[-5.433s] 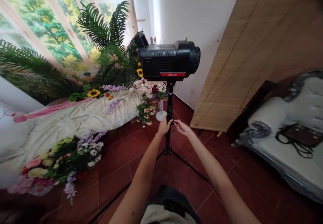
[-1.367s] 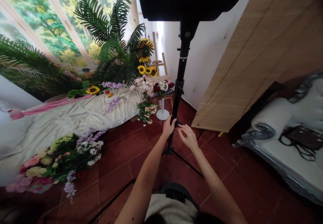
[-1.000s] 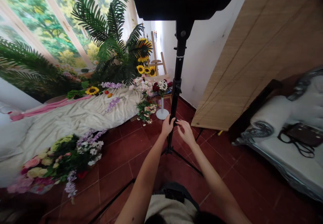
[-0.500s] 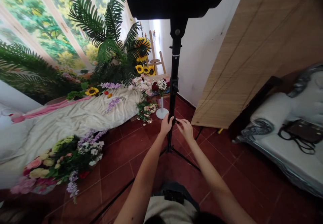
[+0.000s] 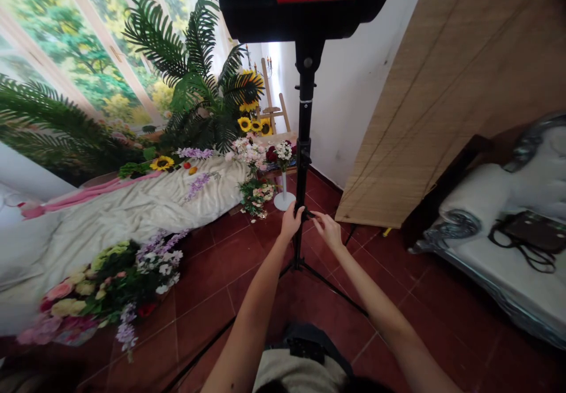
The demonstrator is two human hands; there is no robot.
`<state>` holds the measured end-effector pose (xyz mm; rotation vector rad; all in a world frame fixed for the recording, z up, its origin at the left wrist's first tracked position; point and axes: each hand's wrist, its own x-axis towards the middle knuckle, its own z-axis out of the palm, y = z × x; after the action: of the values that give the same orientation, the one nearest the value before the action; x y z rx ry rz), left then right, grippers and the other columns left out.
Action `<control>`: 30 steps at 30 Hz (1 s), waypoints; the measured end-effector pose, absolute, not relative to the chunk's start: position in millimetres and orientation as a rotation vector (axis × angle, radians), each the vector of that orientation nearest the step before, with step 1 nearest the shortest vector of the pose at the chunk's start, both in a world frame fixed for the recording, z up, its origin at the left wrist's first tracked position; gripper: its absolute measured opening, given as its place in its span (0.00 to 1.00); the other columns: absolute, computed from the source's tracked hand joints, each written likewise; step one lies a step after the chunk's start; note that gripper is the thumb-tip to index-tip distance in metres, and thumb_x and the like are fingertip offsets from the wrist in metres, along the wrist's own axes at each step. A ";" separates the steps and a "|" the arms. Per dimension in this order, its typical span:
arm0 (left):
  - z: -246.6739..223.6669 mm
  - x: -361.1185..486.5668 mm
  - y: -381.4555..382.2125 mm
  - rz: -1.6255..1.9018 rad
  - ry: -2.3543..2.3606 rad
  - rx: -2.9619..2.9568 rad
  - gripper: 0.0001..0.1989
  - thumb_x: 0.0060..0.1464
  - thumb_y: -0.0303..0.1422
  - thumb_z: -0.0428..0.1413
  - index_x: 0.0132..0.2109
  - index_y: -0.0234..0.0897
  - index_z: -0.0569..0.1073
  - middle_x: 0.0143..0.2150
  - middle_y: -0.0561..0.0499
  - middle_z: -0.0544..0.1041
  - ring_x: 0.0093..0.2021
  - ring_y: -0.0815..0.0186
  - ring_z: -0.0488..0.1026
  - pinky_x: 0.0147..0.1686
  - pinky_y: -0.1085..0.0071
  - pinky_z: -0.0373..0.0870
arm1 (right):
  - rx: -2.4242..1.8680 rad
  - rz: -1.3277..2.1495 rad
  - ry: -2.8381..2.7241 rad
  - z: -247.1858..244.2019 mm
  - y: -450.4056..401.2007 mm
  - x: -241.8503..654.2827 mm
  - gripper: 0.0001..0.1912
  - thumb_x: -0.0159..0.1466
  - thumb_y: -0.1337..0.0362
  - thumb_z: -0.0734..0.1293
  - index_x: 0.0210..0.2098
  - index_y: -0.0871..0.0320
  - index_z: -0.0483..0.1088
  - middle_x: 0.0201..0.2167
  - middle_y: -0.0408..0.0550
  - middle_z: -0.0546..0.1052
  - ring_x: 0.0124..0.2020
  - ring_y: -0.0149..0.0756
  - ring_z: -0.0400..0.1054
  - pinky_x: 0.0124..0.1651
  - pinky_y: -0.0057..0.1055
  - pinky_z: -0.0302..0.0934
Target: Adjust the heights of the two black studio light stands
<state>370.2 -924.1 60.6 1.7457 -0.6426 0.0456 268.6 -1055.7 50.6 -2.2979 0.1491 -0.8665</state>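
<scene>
A black light stand (image 5: 303, 123) stands upright in front of me, bearing a black studio light (image 5: 309, 18) with a red ZHEYU label. My left hand (image 5: 292, 222) is wrapped round the lower part of the pole. Close on its right, my right hand (image 5: 327, 229) pinches a small black knob (image 5: 309, 214) on the stand's collar between thumb and fingers. Below the hands, the tripod legs (image 5: 331, 285) spread over the red tiled floor (image 5: 216, 290).
On the left lie a cream draped cloth (image 5: 212, 189) and a large flower arrangement (image 5: 110, 287). Behind the pole stands a white pedestal vase (image 5: 284, 199). At right are a bamboo blind (image 5: 389, 121) and a white sofa (image 5: 481, 204) with a dark bag (image 5: 528, 231).
The view has tilted up slightly, so more of the light shows. My right fingers have closed in on the knob; the left hand keeps its hold on the pole.
</scene>
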 end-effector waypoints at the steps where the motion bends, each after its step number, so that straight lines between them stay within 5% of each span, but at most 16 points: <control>1: 60.7 370.1 -924.0 0.041 -0.637 1.747 0.20 0.59 0.45 0.49 0.52 0.37 0.69 0.48 0.43 0.76 0.48 0.59 0.73 0.52 0.60 0.69 | -2.276 -0.835 0.185 53.2 -1053.0 267.2 0.19 0.66 0.52 0.59 0.49 0.54 0.71 0.33 0.47 0.78 0.31 0.35 0.72 0.36 0.29 0.64; 11: 59.9 369.4 -924.6 0.012 -0.649 1.737 0.19 0.60 0.45 0.48 0.51 0.38 0.68 0.43 0.45 0.76 0.42 0.62 0.75 0.46 0.63 0.72 | -2.216 -0.685 0.300 64.0 -1049.2 278.0 0.25 0.66 0.45 0.53 0.29 0.55 0.70 0.27 0.46 0.75 0.27 0.36 0.67 0.31 0.28 0.55; 18: 60.4 369.4 -924.0 0.022 -0.644 1.737 0.20 0.59 0.44 0.49 0.53 0.39 0.67 0.45 0.45 0.77 0.44 0.62 0.75 0.48 0.63 0.70 | -1.695 -0.369 0.470 58.6 -1042.7 296.3 0.30 0.63 0.42 0.54 0.15 0.55 0.61 0.12 0.42 0.64 0.16 0.31 0.58 0.22 0.27 0.51; 24: 61.9 369.4 -923.9 0.018 -0.645 1.737 0.21 0.59 0.45 0.49 0.53 0.37 0.68 0.43 0.45 0.76 0.41 0.62 0.74 0.47 0.65 0.70 | -0.982 0.054 0.407 70.2 -1039.1 298.5 0.23 0.65 0.52 0.54 0.16 0.53 0.52 0.09 0.32 0.48 0.10 0.23 0.37 0.12 0.22 0.35; 30: 61.5 368.3 -925.0 0.016 -0.639 1.715 0.21 0.59 0.46 0.49 0.52 0.37 0.69 0.43 0.44 0.76 0.42 0.63 0.74 0.48 0.64 0.69 | -0.590 0.206 0.285 79.4 -1049.1 293.8 0.18 0.63 0.70 0.54 0.18 0.53 0.50 0.08 0.32 0.49 0.10 0.26 0.37 0.14 0.22 0.40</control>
<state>368.3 -925.0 61.5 1.7149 -0.6390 0.0156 293.8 -1049.1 79.4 -0.5900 0.2846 0.2056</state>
